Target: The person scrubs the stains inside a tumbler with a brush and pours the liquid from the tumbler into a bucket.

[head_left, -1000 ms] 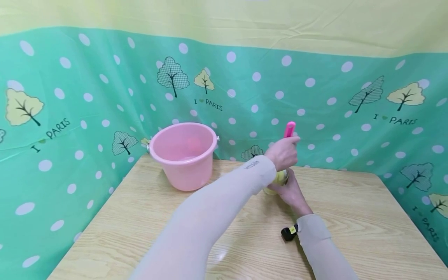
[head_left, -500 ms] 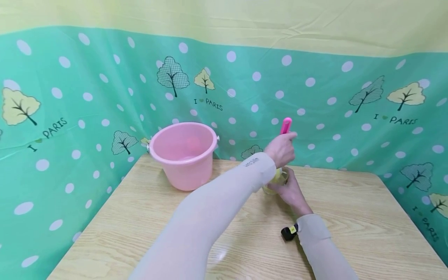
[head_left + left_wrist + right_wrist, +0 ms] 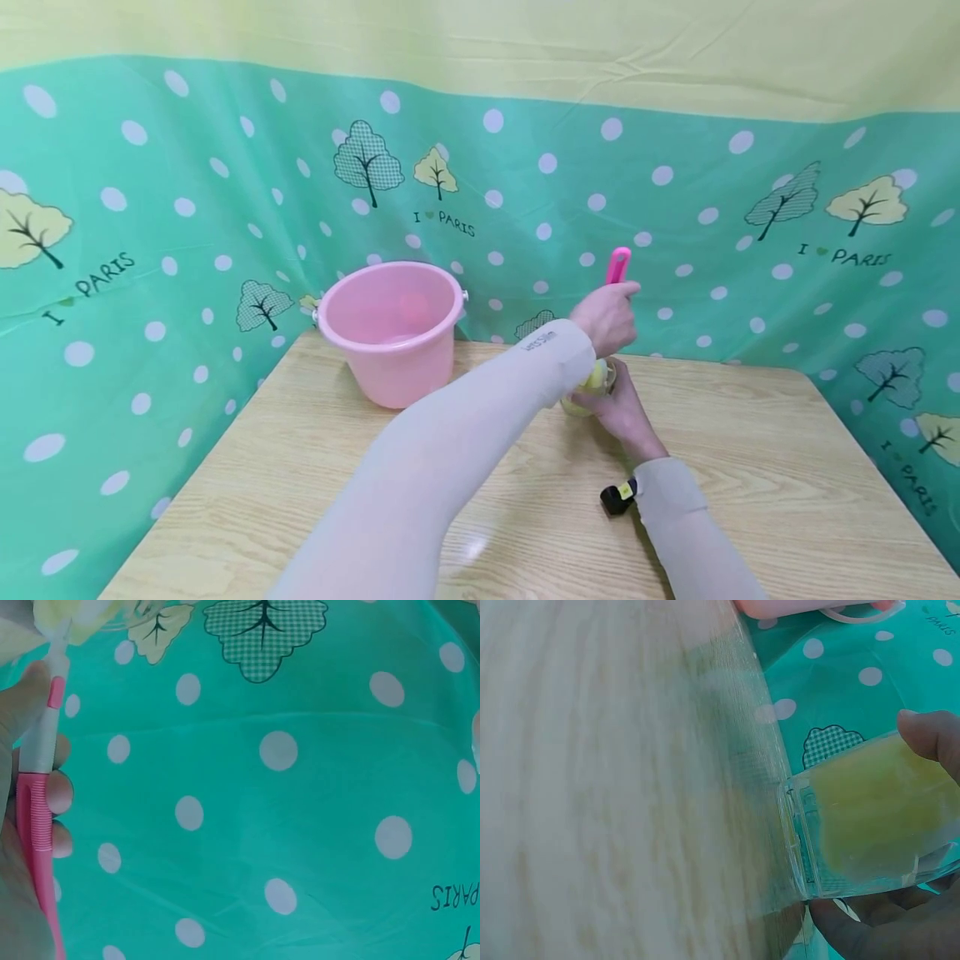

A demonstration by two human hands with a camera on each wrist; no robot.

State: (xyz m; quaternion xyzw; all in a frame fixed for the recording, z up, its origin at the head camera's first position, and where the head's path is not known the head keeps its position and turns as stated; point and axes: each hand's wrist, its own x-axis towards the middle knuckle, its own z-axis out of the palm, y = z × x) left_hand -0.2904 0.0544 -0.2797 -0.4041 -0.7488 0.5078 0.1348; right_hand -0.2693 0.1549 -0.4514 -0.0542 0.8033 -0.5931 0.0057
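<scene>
Head view, right of centre: clear cup [image 3: 802, 836] with yellow filling [image 3: 885, 814], gripped in right hand [image 3: 624, 414]; pink-handled tool [image 3: 34, 802] gripped in left hand [image 3: 604, 320], tip at the filling. Apparent step: working the filling with the tool. Likely required next: steady cup, controlled tip.

Your tool [image 3: 39, 761] looks plastic, smooth except for a ribbed stretch. Your cup [image 3: 877, 814] is clear and glossy, glass or plastic being unclear. The surface [image 3: 757, 475] shows wood grain and a glossy glint; the bucket [image 3: 401, 367] near its far left corner is smooth, shiny plastic. Your sleeves [image 3: 450, 458] are matt cloth, the curtain [image 3: 570, 183] past the far edge creased cloth.
</scene>
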